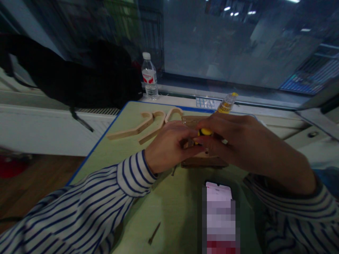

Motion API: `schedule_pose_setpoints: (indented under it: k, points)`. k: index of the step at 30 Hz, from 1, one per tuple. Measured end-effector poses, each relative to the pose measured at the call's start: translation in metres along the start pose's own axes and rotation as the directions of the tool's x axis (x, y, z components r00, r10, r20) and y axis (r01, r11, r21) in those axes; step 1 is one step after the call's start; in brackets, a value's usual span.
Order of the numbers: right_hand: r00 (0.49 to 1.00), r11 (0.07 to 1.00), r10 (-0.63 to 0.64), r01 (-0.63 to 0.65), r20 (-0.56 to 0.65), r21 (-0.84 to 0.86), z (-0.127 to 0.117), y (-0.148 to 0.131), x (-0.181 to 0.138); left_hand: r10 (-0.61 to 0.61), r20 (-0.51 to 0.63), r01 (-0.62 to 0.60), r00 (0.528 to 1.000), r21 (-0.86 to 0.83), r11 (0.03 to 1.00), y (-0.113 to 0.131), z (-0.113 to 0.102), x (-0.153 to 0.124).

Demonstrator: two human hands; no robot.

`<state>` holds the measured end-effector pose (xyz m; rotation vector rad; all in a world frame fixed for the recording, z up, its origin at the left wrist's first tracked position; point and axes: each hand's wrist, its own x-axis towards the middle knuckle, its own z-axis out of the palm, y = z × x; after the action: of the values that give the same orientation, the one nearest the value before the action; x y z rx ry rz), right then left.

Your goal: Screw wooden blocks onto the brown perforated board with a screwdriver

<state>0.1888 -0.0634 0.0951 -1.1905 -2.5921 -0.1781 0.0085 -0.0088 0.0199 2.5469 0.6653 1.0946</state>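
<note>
My right hand point(235, 141) is closed around the yellow-and-black handle of what looks like a screwdriver point(205, 132), seen nearly end-on. My left hand point(173, 143) reaches in from the left, its thumb and forefinger pinched close under the handle. What those fingers grip is hidden. Beneath both hands lies a brown box-like piece point(203, 163), largely covered by them. Beyond my left hand, several pale wooden hook-shaped pieces point(134, 131) lie on the table. A screw point(154, 233) rests near the front, and another thin screw point(173, 170) lies beside my left wrist.
The pale green table point(143, 215) has a blue edge. A phone point(219, 218), partly pixelated, lies at the front. On the sill stand a water bottle point(150, 77) and a yellow-capped bottle point(226, 103), behind my right hand. A black bag point(79, 81) sits at the left by the window.
</note>
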Motion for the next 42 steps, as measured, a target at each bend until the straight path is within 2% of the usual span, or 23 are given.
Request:
schedule_pose_setpoints:
  k: [6, 14, 19, 28, 33, 42]
  points:
    - [1.0, 0.999, 0.012, -0.012, -0.015, -0.045, 0.0017, -0.0007, 0.0012, 0.029, 0.028, -0.028, 0.999, -0.047, 0.999, 0.0022, -0.0007, 0.0019]
    - [0.999, 0.997, 0.032, -0.033, -0.011, -0.065, 0.0024, 0.0007, 0.0, -0.029, 0.036, 0.027, 0.999, 0.066, 0.997, 0.0034, -0.0001, -0.0008]
    - [1.0, 1.0, 0.024, -0.024, 0.006, -0.01, 0.0001, 0.0005, -0.0008, -0.035, 0.055, 0.03, 0.998, 0.084, 0.996, 0.001, -0.0005, -0.0025]
    - [1.0, 0.998, -0.016, 0.015, 0.006, 0.062, -0.0021, -0.0012, -0.0012, -0.019, 0.052, 0.017, 0.998, 0.041, 0.999, -0.0014, 0.0006, -0.0017]
    - [1.0, 0.999, 0.015, -0.015, 0.012, 0.036, -0.0015, 0.0002, -0.0007, -0.016, 0.057, 0.015, 0.998, 0.018, 1.0, 0.002, -0.0001, -0.0011]
    - [0.999, 0.999, 0.044, -0.044, 0.02, -0.032, -0.001, -0.0018, 0.0008, 0.006, 0.115, 0.009, 0.993, -0.128, 0.992, -0.0038, 0.0001, 0.0013]
